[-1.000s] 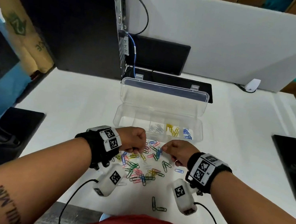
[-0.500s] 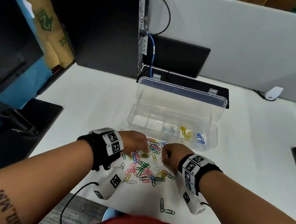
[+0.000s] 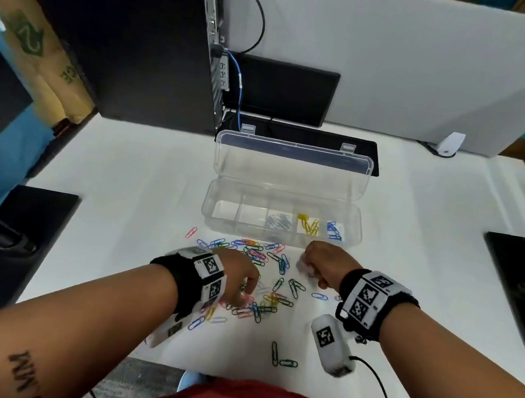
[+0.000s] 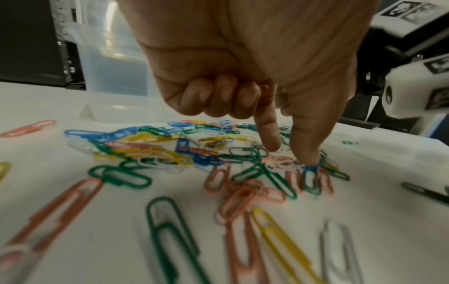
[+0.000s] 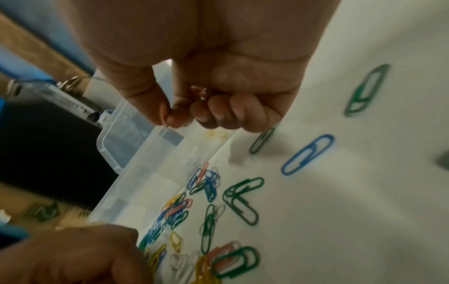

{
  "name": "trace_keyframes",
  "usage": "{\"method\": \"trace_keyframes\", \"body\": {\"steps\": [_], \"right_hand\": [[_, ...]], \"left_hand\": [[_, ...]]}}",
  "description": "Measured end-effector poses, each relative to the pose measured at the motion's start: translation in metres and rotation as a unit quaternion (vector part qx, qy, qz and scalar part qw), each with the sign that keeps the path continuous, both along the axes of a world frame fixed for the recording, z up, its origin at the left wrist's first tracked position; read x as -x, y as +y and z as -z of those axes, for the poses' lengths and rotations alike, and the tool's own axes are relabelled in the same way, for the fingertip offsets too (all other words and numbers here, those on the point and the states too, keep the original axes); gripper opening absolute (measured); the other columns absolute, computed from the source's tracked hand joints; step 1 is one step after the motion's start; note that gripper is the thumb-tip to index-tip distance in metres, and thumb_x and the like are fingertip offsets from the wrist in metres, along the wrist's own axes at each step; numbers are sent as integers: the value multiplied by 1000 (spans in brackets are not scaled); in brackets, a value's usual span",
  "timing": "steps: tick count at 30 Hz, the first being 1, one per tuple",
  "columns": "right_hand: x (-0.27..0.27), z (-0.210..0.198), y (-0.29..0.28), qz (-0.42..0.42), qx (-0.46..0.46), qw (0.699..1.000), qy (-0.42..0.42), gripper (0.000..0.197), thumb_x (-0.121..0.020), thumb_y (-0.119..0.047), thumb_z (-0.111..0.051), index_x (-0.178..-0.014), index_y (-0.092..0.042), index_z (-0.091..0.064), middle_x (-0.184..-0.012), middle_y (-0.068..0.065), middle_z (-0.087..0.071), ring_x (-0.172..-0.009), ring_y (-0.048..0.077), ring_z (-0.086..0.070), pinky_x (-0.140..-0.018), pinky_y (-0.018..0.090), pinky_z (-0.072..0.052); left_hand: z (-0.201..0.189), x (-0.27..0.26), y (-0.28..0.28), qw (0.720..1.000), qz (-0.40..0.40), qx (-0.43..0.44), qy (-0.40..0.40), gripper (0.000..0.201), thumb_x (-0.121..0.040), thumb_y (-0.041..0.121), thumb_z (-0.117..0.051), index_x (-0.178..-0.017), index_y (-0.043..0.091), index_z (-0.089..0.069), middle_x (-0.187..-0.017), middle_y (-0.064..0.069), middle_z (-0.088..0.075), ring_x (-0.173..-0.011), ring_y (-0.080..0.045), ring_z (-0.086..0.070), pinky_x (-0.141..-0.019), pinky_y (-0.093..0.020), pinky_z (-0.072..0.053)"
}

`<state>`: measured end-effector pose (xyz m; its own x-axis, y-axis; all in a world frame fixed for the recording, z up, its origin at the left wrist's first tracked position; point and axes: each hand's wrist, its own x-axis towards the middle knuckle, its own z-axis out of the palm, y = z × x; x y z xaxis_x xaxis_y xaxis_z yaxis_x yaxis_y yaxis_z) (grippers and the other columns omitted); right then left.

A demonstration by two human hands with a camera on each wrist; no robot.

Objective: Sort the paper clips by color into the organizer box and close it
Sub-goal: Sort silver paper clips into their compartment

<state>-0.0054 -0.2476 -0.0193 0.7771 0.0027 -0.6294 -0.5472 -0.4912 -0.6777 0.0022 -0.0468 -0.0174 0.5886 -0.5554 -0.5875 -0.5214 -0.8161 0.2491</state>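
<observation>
Box (image 3: 280,232) sits on the table (image 3: 128,178) straight ahead of both hands, lid (image 3: 291,165) open and standing up at the far side. Its long axis runs left-right, with 5 compartments in a row: the 2 on the left look empty, the middle one holds pale or bluish clips (colour hard to tell), the 4th yellow, the 5th blue.

Clip pile (image 3: 263,277) lies between the box's near wall and the person, mostly under and between the hands.

Left hand (image 3: 238,280): index finger and thumb pointing down into the pile, other 3 fingers curled into the palm. In the left wrist view the thumb tip sits on a blue clip (image 4: 311,168) tangled with green and pink ones. Touching, not yet lifted; can't tell if it's truly pinched.

Right hand (image 3: 322,265): fist-like, thumb against index, something small and coppery tucked in the curl in the right wrist view. Probably a clip, too blurred to confirm.

Key relation: right hand is just beside the box's near wall, roughly in line with the yellow/blue end. Left hand is lower in the pile, farther from the box. My guess: right drops first, a short forward reach. Most clips still unsorted.
</observation>
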Motion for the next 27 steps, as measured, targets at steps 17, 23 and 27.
{"method": "trace_keyframes", "body": {"steps": [17, 23, 27], "right_hand": [[29, 9, 1, -71, 17, 997, 41, 23, -85, -8, -43, -63, -13, -48, -63, 5, -53, -54, 16, -49, -48, 22, -40], [30, 12, 8, -61, -12, 997, 44, 23, -87, -5, -45, -66, -11, -47, -71, 9, -58, -60, 20, -55, -53, 25, -47], [29, 14, 10, -64, -22, 997, 47, 23, -88, -6, -47, -66, -12, -46, -77, 15, -61, -63, 23, -57, -56, 29, -49]], "left_hand": [[16, -1, 2, 1000, -15, 10, 14, 11, -80, 26, -64, -74, 29, -56, -81, 9, -66, -76, -8, -58, -71, -20, -46], [12, -1, 9, 997, -56, 57, 19, 6, -79, 22, -63, -82, 26, -64, -87, 12, -62, -86, -11, -61, -83, -23, -50], [10, -4, 9, 997, -56, 51, -7, 10, -81, 22, -62, -90, 24, -65, -94, 7, -63, -87, -9, -56, -74, -17, -38]]}}
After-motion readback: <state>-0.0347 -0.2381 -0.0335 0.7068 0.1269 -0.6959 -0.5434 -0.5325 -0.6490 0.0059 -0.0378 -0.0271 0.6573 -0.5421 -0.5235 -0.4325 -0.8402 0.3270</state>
